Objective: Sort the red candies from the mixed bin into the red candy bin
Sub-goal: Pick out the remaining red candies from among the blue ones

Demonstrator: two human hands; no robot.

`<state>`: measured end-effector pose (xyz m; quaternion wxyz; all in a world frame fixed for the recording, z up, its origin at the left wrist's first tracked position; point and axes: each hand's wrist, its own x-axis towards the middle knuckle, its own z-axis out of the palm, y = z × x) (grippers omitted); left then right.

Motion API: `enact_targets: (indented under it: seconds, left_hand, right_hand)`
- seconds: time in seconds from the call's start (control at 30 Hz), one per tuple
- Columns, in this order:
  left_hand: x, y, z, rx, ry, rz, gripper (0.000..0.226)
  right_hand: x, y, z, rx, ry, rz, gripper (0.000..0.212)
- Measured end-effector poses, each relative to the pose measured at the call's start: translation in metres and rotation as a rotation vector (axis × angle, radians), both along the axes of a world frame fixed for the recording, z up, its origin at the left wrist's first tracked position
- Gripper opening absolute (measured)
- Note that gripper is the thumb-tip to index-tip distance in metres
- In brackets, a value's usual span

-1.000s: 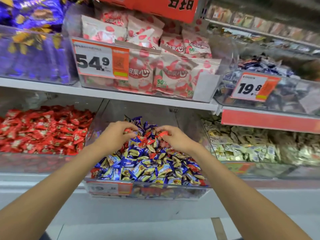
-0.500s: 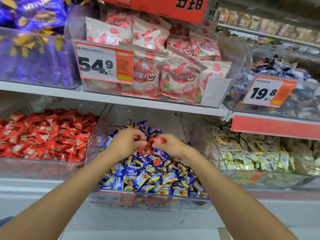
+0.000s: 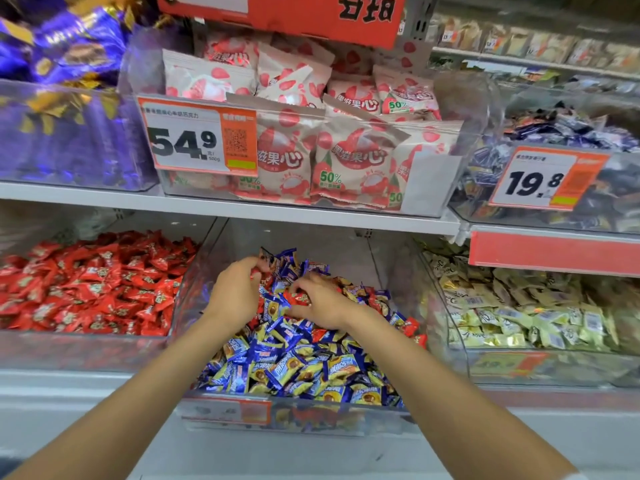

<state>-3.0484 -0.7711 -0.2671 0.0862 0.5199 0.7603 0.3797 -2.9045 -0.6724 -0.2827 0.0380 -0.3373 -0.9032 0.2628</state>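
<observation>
The mixed bin, a clear plastic one, stands in the middle of the lower shelf, heaped with blue and yellow candies and a few red ones. Both my hands are in the back of the heap. My left hand is curled, with red candies showing at its fingertips. My right hand pinches a red candy on top of the pile. More red candies lie at the pile's right edge. The red candy bin stands directly to the left, full of red wrappers.
A bin of pale gold candies stands to the right of the mixed bin. The upper shelf overhangs the bins and carries purple candies, pink-and-white bags behind a 54.9 price tag, and dark candies behind a 19.8 tag.
Both hands have stayed at the back of the heap, picking among the candies. The right hand has lowered onto a red candy, and the camera has tilted up slightly.
</observation>
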Motion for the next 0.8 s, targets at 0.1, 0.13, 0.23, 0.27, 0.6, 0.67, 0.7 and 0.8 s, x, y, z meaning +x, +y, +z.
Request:
enact_targets:
  seconds: [0.1,0.13,0.23,0.27,0.6,0.67,0.7,0.8]
  left_hand:
    - [0.0,0.009,-0.003,-0.005,-0.019,0.034,0.022]
    - [0.0,0.011,-0.003,-0.013,-0.021,0.042,0.022]
    - [-0.003,0.018,-0.005,-0.094,0.037,0.058,0.035]
    - [-0.005,0.019,-0.006,-0.137,0.08,0.059,0.041]
    - [-0.002,0.016,-0.002,-0.039,0.016,0.041,0.024]
    - [0.002,0.008,0.003,-0.005,0.011,0.0,0.023]
    - [0.004,0.003,0.005,-0.003,0.0,-0.031,0.021]
    - [0.008,-0.014,0.007,-0.029,0.018,-0.109,0.015]
  right_hand:
    - [0.004,-0.001,-0.006,-0.059,0.113,-0.025,0.011]
    - [0.006,-0.001,-0.003,-0.09,0.166,-0.052,0.013]
    - [0.015,0.005,0.011,-0.222,0.307,-0.121,0.008]
    - [0.018,0.005,0.017,-0.276,0.341,-0.138,0.015]
    - [0.044,-0.002,0.056,-0.528,0.426,-0.262,0.035]
    - [0.047,-0.006,0.06,-0.609,0.464,-0.264,0.035]
    - [0.048,-0.008,0.061,-0.639,0.469,-0.252,0.034]
    - [0.055,-0.016,0.062,-0.675,0.382,-0.184,0.034]
